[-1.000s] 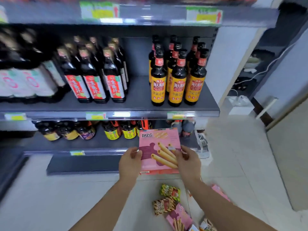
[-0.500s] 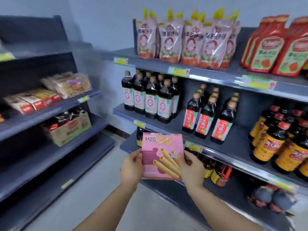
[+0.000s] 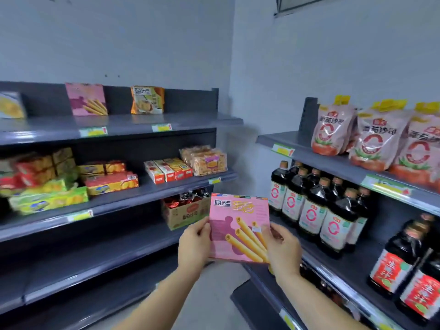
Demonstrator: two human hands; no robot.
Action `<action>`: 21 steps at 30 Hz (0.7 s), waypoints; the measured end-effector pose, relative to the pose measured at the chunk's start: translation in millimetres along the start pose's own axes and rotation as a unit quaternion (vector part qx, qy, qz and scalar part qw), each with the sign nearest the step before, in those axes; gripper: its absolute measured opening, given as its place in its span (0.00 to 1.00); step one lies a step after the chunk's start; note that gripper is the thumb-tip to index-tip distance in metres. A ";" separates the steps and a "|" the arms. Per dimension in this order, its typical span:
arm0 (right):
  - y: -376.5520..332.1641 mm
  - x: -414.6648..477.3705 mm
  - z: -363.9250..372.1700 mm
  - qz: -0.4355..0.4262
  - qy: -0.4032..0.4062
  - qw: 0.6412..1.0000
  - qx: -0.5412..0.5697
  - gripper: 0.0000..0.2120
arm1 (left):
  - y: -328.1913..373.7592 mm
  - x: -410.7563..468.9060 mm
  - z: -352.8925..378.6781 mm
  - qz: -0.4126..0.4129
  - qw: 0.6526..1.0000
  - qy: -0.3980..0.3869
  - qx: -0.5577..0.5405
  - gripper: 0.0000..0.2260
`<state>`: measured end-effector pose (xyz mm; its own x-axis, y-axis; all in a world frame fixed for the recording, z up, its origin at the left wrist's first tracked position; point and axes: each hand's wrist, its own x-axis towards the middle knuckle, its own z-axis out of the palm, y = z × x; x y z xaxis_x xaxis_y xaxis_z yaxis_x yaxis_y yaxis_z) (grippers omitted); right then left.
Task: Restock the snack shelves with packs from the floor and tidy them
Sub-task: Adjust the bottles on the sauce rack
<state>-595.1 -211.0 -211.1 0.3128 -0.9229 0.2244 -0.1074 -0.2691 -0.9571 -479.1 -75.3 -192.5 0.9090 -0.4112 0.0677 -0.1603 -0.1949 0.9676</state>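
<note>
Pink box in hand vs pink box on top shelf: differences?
The held pink box is gripped at both edges by left hand and right hand; the shelf pink box stands on the top shelf. Held box's lettering is legible; shelf box's blurred. Both: pink, egg-roll picture.

Two pale, bluish-white walls met in a corner [image 3: 230, 67] near the middle of the view. The left wall [image 3: 119, 39] was plain except for a few small dark marks [image 3: 106, 75]. High on the right wall [image 3: 345, 58], a framed panel [image 3: 304, 2] was cut off by the top edge; what it was could not be told. A dark grey left shelving unit [image 3: 142, 121] stood against the left wall, its tiers ending just beside the corner. A matching right shelving unit [image 3: 281, 139] stood along the right wall, with an upright post [image 3: 308, 115] at its near end. Green-and-yellow price labels [image 3: 93, 131] sat on the shelves' front edges, which caught a cool, even light. Between the units lay a pale grey floor [image 3: 214, 296].
</note>
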 end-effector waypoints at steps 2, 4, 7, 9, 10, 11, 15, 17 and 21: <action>-11.7 11.7 14.7 -0.018 -0.033 0.999 0.009 0.03 | 6.0 8.1 -11.0 -0.001 0.999 0.036 0.002 0.14; -25.9 22.9 29.3 -0.035 -0.073 0.997 0.021 0.01 | 14.7 13.8 -22.4 -0.006 0.997 0.072 -0.009 0.14; -45.3 37.8 52.8 -0.065 -0.114 0.991 0.032 0.01 | 27.9 23.0 -38.1 0.005 0.992 0.127 -0.017 0.14; -56.8 45.3 68.6 -0.082 -0.136 0.986 0.048 0.02 | 36.2 27.3 -48.6 0.008 0.988 0.155 -0.021 0.14; -62.5 47.8 75.7 -0.088 -0.143 0.984 0.051 0.02 | 39.6 29.7 -54.0 0.007 0.986 0.165 -0.020 0.14; -68.5 49.6 82.2 -0.094 -0.151 0.983 0.053 0.03 | 42.0 31.9 -59.7 0.007 0.985 0.174 -0.019 0.14; -91.1 55.7 112.0 -0.114 -0.186 0.974 0.067 0.05 | 50.3 43.7 -84.0 0.011 0.977 0.211 -0.015 0.14; -102.0 57.7 129.4 -0.118 -0.198 0.970 0.078 0.07 | 53.4 53.3 -97.0 0.014 0.974 0.224 -0.012 0.14; -121.3 62.2 165.7 -0.125 -0.218 0.964 0.092 0.08 | 58.2 81.3 -125.0 0.022 0.968 0.249 -0.004 0.14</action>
<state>-406.3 -190.2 -111.4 0.6779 -0.6222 0.3916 0.1782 -0.3777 -0.9086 -366.4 -8.8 -100.3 0.9745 0.0624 0.2157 -0.2018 -0.1788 0.9630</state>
